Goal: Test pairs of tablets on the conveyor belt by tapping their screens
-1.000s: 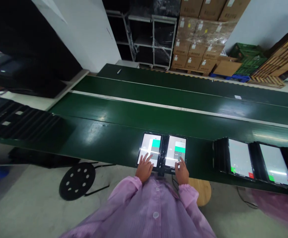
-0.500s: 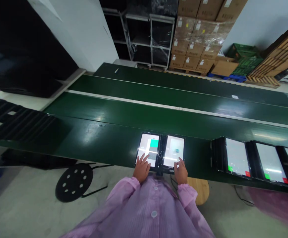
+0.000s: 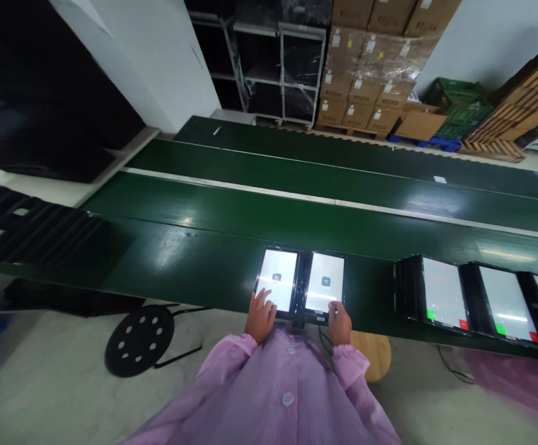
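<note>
Two tablets with lit white screens lie side by side at the near edge of the green bench, each showing a small dark icon. My left hand (image 3: 260, 316) rests over the lower left of the left tablet (image 3: 278, 266), its fingers apart and nothing held. At the lower right corner of the right tablet (image 3: 325, 262) is my right hand (image 3: 340, 322), its fingers curled in and bunched against the screen's edge. I see nothing between those fingers.
Several dark-cased tablets (image 3: 445, 290) with lit screens stand tilted at the right. Black cases (image 3: 41, 228) lean in a row at the left. A black stool (image 3: 139, 341) and a wooden stool (image 3: 375, 357) stand below the green bench (image 3: 213, 204). A person's pink sleeve (image 3: 514, 377) shows at the right.
Both screens have switched from other pages, one with a green block, to white with a central icon. My left hand has shifted slightly left; my right fingers have curled in.
</note>
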A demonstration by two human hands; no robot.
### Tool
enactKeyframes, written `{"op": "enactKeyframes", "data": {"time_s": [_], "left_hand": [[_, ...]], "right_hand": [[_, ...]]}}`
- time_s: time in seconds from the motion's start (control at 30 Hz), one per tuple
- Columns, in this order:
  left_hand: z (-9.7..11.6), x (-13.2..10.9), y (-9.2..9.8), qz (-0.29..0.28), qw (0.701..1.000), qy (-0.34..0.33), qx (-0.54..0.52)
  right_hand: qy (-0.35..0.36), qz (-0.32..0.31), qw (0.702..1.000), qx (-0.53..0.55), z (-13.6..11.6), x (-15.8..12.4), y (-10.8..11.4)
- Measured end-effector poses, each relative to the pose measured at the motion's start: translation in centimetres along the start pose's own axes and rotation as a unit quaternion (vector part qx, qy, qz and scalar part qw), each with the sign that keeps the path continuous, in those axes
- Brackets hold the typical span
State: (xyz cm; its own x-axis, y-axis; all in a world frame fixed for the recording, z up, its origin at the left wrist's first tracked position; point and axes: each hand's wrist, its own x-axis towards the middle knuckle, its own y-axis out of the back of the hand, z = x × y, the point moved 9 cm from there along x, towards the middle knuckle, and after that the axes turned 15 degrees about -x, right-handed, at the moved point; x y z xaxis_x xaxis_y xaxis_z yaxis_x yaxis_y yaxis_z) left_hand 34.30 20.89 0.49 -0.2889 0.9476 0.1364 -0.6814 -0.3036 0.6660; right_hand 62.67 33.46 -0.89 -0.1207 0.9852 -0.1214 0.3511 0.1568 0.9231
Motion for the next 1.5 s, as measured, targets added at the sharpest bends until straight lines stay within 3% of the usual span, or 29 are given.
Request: {"op": "enactKeyframes", "data": {"time_s": [0.27,0.47,0.57,0.83,1.03,1.23,1.37,1.5], "left_hand": [[-0.6,-0.2,0.2,0.027,0.999,0.011,-0.025],[-2.9,-0.5,1.6,0.095,0.991,0.062,-0.068],[-4.6,-0.9,1.5,0.101,0.987,0.094,-0.08],[-6.6,-2.0,0.2,0.085,0.981,0.129,-0.114],[-7.0,-2.2,0.1,0.078,0.978,0.137,-0.134],[-6.9,-2.1,0.1,0.077,0.978,0.138,-0.135],[-6.6,-2.0,0.4,0.087,0.977,0.135,-0.138],[-6.3,-2.1,0.7,0.099,0.977,0.126,-0.14]], "right_hand": [[0.001,-0.02,0.997,-0.078,-0.4,0.5,0.3],[0.124,0.123,0.981,-0.083,-4.5,2.7,2.4],[0.145,0.135,0.975,-0.099,-5.4,3.8,1.9],[0.1,0.141,0.981,-0.087,-2.7,5.0,1.5],[0.162,0.134,0.974,-0.082,-3.6,4.8,0.3],[0.123,0.171,0.975,-0.063,-2.4,4.8,1.0],[0.144,0.17,0.974,-0.039,-2.9,3.4,1.2],[0.192,0.139,0.971,-0.022,-5.0,1.2,0.0]]}}
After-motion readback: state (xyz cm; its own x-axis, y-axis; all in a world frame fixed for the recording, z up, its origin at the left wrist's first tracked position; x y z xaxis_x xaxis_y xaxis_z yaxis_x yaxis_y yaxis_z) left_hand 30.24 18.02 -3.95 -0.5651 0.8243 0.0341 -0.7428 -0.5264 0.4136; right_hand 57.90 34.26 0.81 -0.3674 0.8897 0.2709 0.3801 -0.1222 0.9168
